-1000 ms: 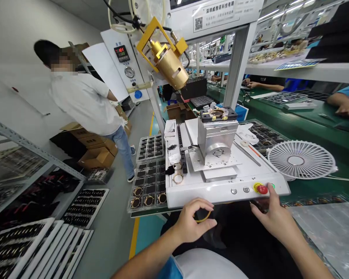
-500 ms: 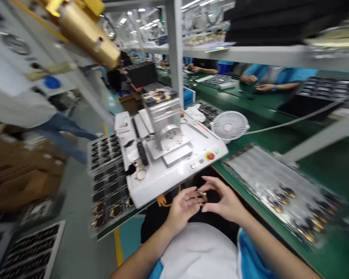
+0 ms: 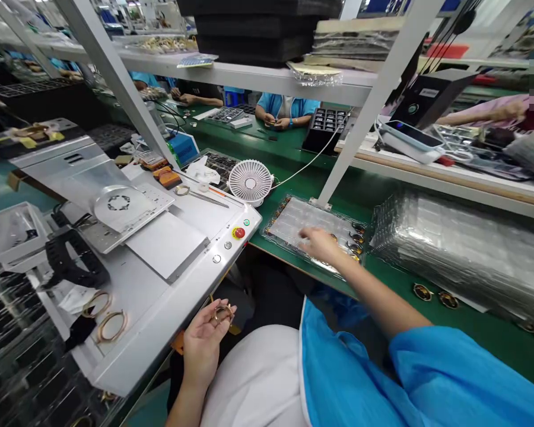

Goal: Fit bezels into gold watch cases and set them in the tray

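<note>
My left hand (image 3: 203,344) is low in front of the machine, palm up, fingers closed around a gold watch case (image 3: 223,313). The round opening of the case faces up. Over the clear plastic tray (image 3: 294,218) on the green bench, my right hand (image 3: 321,244) reaches out with its fingers apart, and nothing shows in them. Several black-and-gold watch parts (image 3: 355,237) lie in the tray's right side, partly hidden by my right hand and forearm. Two gold watch rings (image 3: 112,326) rest on the white machine top, left of my left hand.
A white machine (image 3: 191,267) with a red button (image 3: 239,232) fills the left. Behind the tray stands a white fan (image 3: 250,181). Stacked clear trays (image 3: 454,255) and loose watch parts (image 3: 422,291) sit at right. A slanted shelf post (image 3: 360,112) rises behind the tray. Co-workers sit opposite.
My hands have parted: the right one has left the watch case and moved over the tray, while the left keeps the case. The view has swung to the right.
</note>
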Action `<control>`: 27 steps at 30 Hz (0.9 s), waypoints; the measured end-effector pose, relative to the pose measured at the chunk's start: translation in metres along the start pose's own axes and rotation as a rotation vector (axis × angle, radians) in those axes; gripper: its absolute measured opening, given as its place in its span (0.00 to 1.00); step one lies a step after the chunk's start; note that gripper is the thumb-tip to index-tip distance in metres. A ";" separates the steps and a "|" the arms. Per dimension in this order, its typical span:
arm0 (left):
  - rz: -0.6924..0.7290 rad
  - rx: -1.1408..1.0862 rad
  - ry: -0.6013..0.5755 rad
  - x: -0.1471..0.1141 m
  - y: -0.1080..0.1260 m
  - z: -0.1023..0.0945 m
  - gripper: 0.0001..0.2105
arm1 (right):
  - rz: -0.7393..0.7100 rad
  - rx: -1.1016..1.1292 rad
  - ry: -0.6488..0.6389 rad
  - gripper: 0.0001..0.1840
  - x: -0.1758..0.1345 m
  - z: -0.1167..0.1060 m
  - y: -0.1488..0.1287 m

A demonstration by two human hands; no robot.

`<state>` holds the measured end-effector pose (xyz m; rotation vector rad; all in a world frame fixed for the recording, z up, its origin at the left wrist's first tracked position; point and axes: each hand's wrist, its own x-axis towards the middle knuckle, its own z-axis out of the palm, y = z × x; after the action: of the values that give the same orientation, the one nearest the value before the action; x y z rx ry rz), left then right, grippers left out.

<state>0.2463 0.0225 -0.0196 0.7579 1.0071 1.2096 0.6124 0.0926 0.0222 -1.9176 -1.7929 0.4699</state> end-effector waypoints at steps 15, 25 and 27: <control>-0.075 0.062 -0.050 -0.009 0.001 0.009 0.21 | -0.022 0.211 0.115 0.09 0.007 -0.022 0.061; -0.030 0.073 -0.427 -0.009 0.029 0.029 0.39 | -0.176 1.019 -0.347 0.18 -0.039 0.080 -0.131; -0.008 0.054 -0.410 -0.012 0.031 0.021 0.39 | -0.303 0.935 -0.242 0.14 -0.038 0.084 -0.141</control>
<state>0.2531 0.0186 0.0187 0.9964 0.7034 0.9699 0.4453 0.0690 0.0279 -0.9600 -1.5296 1.1996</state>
